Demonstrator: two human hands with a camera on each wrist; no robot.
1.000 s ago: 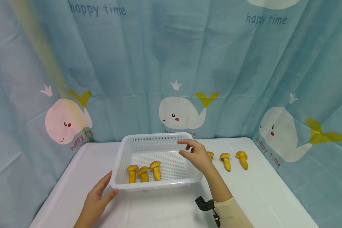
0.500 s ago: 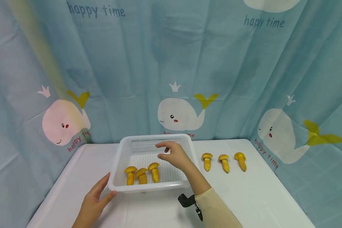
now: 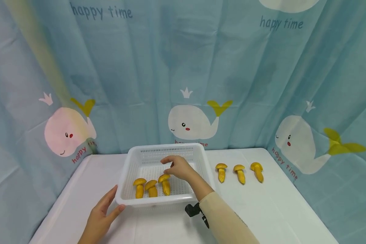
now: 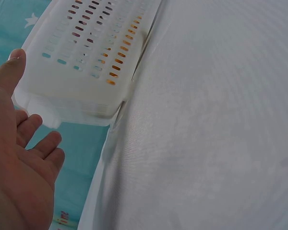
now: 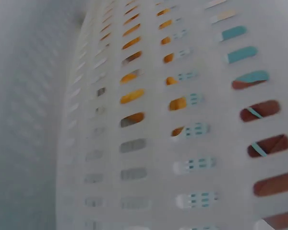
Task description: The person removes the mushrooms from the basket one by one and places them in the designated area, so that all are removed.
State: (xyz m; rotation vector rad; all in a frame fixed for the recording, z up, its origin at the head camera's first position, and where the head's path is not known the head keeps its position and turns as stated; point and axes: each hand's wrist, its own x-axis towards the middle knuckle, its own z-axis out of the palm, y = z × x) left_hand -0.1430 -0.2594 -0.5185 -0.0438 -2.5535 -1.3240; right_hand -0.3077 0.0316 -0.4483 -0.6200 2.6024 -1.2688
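Observation:
A white perforated basket [image 3: 183, 197] holds three yellow mushrooms, a left one [image 3: 139, 189], a middle one [image 3: 152, 190] and a right one [image 3: 165, 186]. My right hand [image 3: 180, 168] is over the basket, thumb tip close to the right mushroom's cap, index finger and thumb apart. Whether it touches the cap I cannot tell. In the right wrist view the basket wall [image 5: 149, 191] blocks most of the hand. My left hand [image 3: 99, 217] rests at the basket's near left corner with fingers extended; in the left wrist view its thumb [image 4: 12, 69] lies at the rim.
Right of the basket, three more yellow mushrooms lie in a row on the white table: one [image 3: 221, 173], another [image 3: 240, 175] and a third [image 3: 258, 173]. A black wrist mount [image 3: 192, 210] hangs under the right sleeve. A blue whale-print curtain [image 3: 134, 101] surrounds the table.
My right hand has moved left from the basket's right side and lowered toward the mushrooms inside, uncovering the mushrooms on the table. My left hand stays at the corner.

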